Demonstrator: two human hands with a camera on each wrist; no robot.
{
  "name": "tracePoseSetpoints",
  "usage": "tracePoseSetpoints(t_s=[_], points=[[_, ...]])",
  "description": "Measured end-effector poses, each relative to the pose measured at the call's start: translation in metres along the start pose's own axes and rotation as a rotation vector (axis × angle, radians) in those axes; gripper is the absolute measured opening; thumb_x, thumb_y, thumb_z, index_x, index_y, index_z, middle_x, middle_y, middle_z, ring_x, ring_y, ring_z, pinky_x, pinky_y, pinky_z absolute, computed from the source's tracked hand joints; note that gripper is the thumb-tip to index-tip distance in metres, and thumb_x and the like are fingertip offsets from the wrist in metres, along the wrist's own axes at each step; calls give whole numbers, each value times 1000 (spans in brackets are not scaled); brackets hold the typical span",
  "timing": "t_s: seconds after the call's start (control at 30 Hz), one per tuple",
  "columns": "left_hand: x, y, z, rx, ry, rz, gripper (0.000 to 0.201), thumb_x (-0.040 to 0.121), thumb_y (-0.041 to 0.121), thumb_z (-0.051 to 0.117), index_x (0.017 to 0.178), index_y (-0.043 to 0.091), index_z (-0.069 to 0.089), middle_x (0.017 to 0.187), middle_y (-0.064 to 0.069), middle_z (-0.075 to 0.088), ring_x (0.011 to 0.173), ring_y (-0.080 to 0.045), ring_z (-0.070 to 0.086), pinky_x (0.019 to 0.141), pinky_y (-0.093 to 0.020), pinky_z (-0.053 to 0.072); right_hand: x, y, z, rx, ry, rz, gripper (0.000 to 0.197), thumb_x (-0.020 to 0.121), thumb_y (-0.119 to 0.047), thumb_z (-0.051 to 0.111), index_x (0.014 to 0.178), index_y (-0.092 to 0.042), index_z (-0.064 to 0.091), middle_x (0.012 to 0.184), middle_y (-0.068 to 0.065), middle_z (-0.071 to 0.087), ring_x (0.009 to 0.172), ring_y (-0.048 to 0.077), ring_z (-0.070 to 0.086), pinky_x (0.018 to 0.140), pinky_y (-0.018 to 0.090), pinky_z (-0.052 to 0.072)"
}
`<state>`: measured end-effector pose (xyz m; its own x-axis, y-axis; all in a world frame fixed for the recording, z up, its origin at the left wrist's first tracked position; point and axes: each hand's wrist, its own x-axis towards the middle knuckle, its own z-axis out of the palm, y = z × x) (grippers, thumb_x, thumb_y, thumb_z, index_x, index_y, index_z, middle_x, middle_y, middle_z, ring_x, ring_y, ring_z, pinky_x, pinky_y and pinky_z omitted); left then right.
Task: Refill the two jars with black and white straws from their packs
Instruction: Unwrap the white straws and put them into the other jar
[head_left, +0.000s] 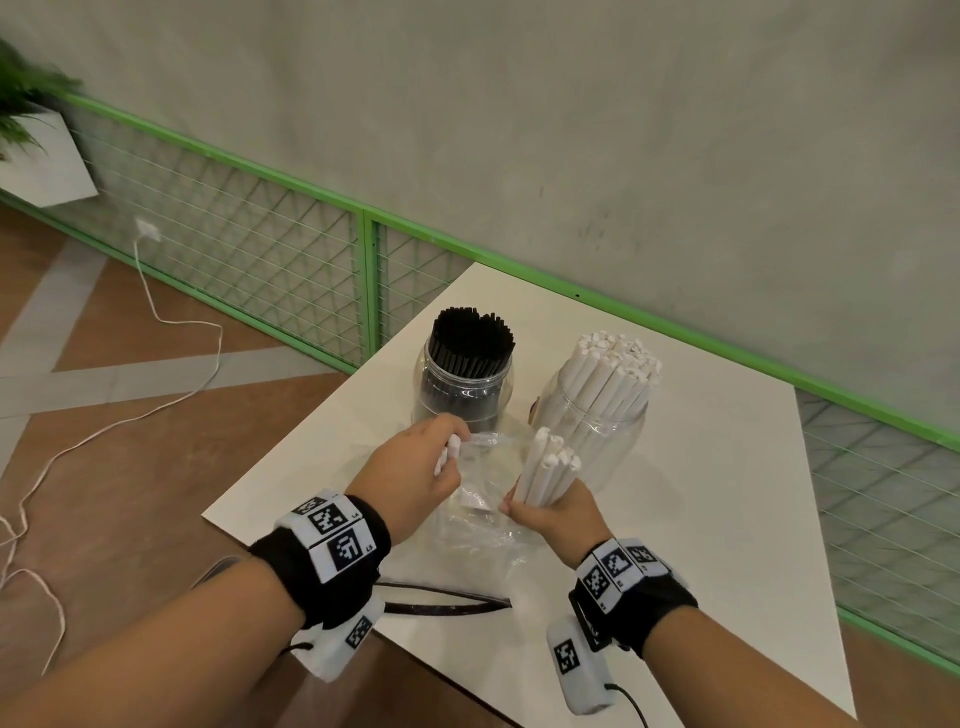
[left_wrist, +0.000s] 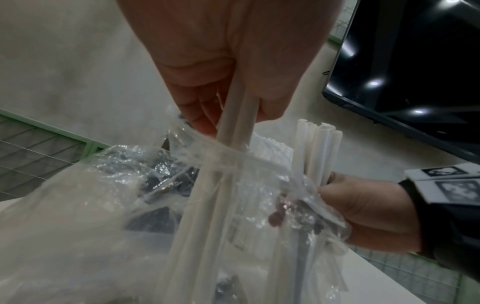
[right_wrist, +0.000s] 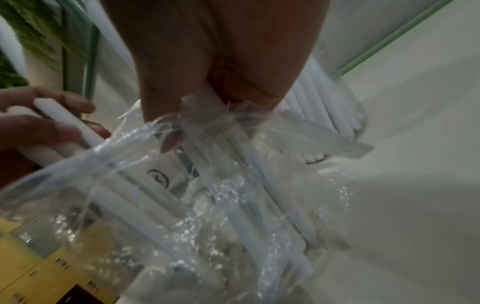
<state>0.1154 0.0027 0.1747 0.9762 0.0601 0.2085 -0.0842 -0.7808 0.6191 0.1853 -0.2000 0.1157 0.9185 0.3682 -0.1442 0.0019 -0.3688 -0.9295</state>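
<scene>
Two clear jars stand on the white table (head_left: 727, 467): one packed with black straws (head_left: 470, 358), one with white straws (head_left: 608, 384). In front of them my left hand (head_left: 426, 467) pinches a couple of white straws (left_wrist: 233, 127) whose lower ends run down into the clear plastic pack (head_left: 483, 509). My right hand (head_left: 545, 512) grips an upright bundle of white straws (head_left: 548, 465) at the pack's mouth, just before the white jar. The crinkled pack (right_wrist: 207, 195) hangs between both hands, with more white straws inside. From the right wrist, my left hand (right_wrist: 39, 131) shows holding a white straw (right_wrist: 70, 121).
A flat dark plastic pack (head_left: 441, 603) lies near the table's front edge, between my wrists. A green-framed wire fence (head_left: 311, 249) runs along the wall behind the table. A white cable (head_left: 156, 312) trails over the wooden floor at left.
</scene>
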Motion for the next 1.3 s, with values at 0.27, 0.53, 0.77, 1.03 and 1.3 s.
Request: tracePoseSetpoints(t_s=[0.27, 0.53, 0.77, 1.03, 1.3], points=[[1, 0, -1, 18, -21, -13, 22, 92, 16, 48, 113, 22, 53, 107, 5, 54, 85, -15, 53, 73, -27, 44, 2, -66, -30, 109, 159, -192, 15, 75, -13, 80, 88, -10, 73, 86, 3, 75, 82, 11, 70, 69, 17, 53], [-1, 3, 1, 18, -15, -5, 20, 94, 18, 46, 112, 22, 53, 105, 5, 54, 82, -14, 52, 71, -24, 40, 23, -143, -111, 305, 481, -389, 6, 74, -20, 80, 71, -18, 75, 86, 15, 74, 93, 36, 69, 87, 49, 55], [3, 1, 3, 14, -16, -26, 21, 93, 17, 47, 112, 23, 53, 106, 5, 54, 85, -15, 52, 72, -25, 41, 52, -133, -119, 175, 515, -353, 15, 80, -25, 72, 65, -29, 72, 88, 20, 71, 89, 33, 68, 85, 49, 55], [5, 1, 5, 5, -2, -40, 22, 91, 17, 49, 111, 26, 53, 106, 8, 53, 84, -14, 52, 73, -25, 44, 86, -94, -101, 231, 533, -170, 29, 75, -30, 74, 92, -10, 62, 87, 11, 74, 85, 27, 71, 85, 48, 56], [6, 0, 4, 4, 2, -44, 21, 91, 17, 49, 110, 26, 52, 103, 10, 51, 83, -12, 51, 70, -22, 42, 93, -89, -98, 328, 625, -188, 14, 77, -18, 68, 86, -17, 57, 80, 9, 72, 82, 27, 69, 86, 48, 55]])
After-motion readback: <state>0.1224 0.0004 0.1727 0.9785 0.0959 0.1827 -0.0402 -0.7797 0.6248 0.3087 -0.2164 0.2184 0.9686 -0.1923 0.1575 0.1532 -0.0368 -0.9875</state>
